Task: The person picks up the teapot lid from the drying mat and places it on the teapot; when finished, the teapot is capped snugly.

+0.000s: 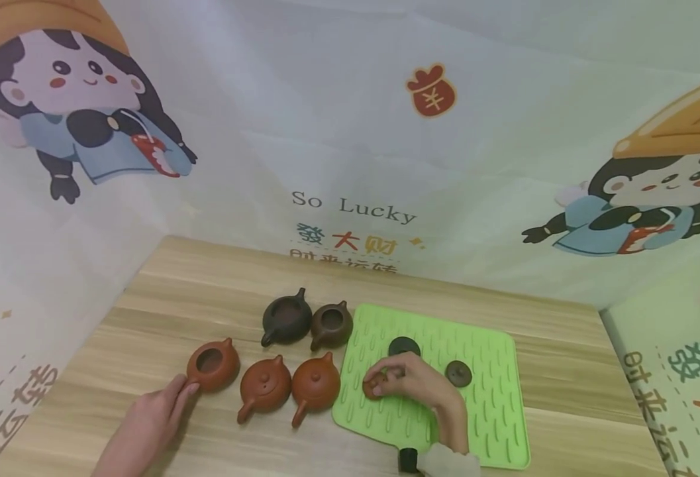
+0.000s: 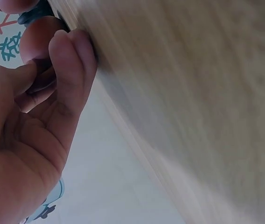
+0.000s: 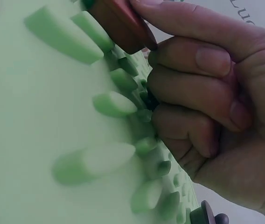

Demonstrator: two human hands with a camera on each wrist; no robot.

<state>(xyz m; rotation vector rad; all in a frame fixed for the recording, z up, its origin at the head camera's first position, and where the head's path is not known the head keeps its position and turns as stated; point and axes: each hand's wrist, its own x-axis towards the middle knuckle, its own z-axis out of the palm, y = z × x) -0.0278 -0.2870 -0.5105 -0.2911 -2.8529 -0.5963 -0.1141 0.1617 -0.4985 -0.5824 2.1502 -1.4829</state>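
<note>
Over the left part of the green mat point(image 1: 493, 411), the red lid point(image 1: 370, 392) is in the right hand point(image 1: 418, 381), right at its fingertips. Fingertips are clamped on the lid in a pinch; other fingers fold in toward the palm. Can't tell if the lid's underside touches the mat.

Key relation: the red lid is well to the right of the uncovered red pot point(image 1: 217, 376), with two lidded pots point(image 1: 265, 384) point(image 1: 316, 385) standing between, side by side. Lid is round, no long axis; the red pot's long axis runs spout to handle, spout pointing away and a bit right, handle toward the person and left. Left hand point(image 1: 154, 411) is nearer the red pot: thumb and fingers pinch its handle. Right hand is nearer all the loose lids. The black lid point(image 1: 404, 346) is just beyond the right hand, partly hidden by it; the brown lid point(image 1: 459, 373) is to the hand's right, apart from it.

Counts: pots, five in all on the table point(image 1: 570, 397). Red three (one uncovered, two lidded); dark two, the black pot point(image 1: 287, 319) and the brown pot point(image 1: 332, 324), both uncovered, behind the lidded pots and close together. Loose lids three: one red in hand, one black, one brown, the last two on the mat. Mat one. Hands two, both occupied.
</note>
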